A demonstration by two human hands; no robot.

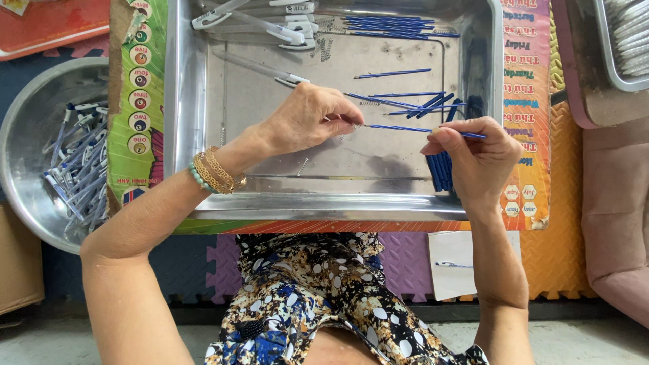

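Well to the left of the left hand sits a round metal bowl (30,128) holding a heap of assembled pens (78,169) with clear barrels and white clips, which suggests a fair number are already put together. Between the bowl and the hands lies a large rectangular metal tray (182,101), resting on a colourful printed board (138,101). The left hand (307,118), with bead and gold bracelets (213,172) at the wrist, hovers over the tray floor, fingertips pinched at the near end of a blue pen refill (419,130); something small, perhaps a spring, may be at that tip, but it is too fine to tell. The right hand (476,159) is closed on the far end of the same refill, so the refill spans the gap between the two hands, held level above the tray. Beyond the hands, at the tray's far edge, lie empty clear pen barrels (270,27) with white clips, a few loose springs (324,44) and a row of blue refills (392,26); more refills (405,101) lie scattered just past the fingers, and a bundle of them (441,172) sits under the right hand. Judging by these loose parts, much assembly remains. Far to the right, the corner of another metal tray (625,47) shows pale rod-like pieces, not clear enough to identify.
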